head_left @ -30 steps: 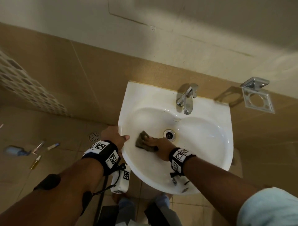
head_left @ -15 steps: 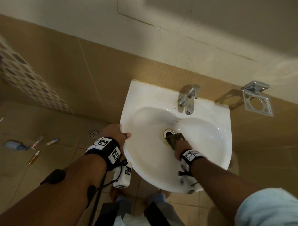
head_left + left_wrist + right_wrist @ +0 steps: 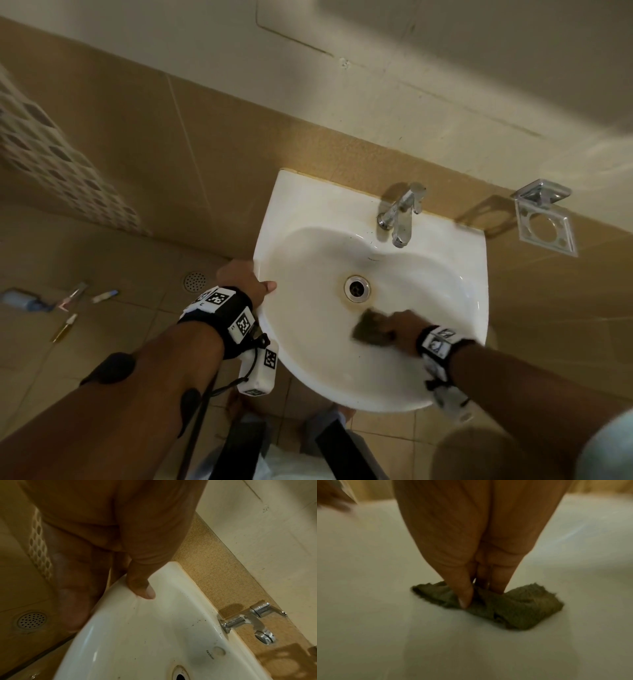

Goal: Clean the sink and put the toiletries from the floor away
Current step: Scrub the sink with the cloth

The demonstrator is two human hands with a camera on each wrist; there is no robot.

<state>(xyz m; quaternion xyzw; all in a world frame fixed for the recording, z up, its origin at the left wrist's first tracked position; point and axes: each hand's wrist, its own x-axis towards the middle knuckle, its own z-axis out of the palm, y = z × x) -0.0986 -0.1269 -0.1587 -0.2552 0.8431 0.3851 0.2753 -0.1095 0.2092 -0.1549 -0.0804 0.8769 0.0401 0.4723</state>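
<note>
Bathroom, tan tile walls and floor; white wall-hung sink point(image 3: 455, 240) is the landmark. Tap point(image 3: 399, 216) at its back edge, drain point(image 3: 357, 288) mid-basin with a brownish ring around it.

Right hand point(image 3: 399, 327): inside the basin, on the near side of the drain. Right wrist view shows straight fingers point(image 3: 464, 588) pressing a dark crumpled cloth point(image 3: 513, 607) flat onto the basin wall, thumb tip on the cloth's left part. Not curled round it. Judgement: a flat press spreads force for scrubbing; a pinch would lift the cloth off the surface. Hand and cloth are blurred in the head view, so likely mid-stroke.

Left hand point(image 3: 245, 279): on the sink's left rim. Left wrist view shows the thumb point(image 3: 140, 584) over the top of the rim and the fingers point(image 3: 72, 599) under its outer edge, so it grips the rim. Judgement: a brace against the scrubbing push.

Dark specks on the ledge left of the tap and a grey smudge above the drain; judgement: cleaning unfinished.

Toiletries point(image 3: 68, 301) lie on the floor well left of the sink, beyond the floor drain point(image 3: 195, 281): a bluish bottle and several thin tubes or brushes, too small to name. Untouched so far. Holder point(image 3: 544, 219) on the wall right of the sink, ring empty; possibly where they go.
</note>
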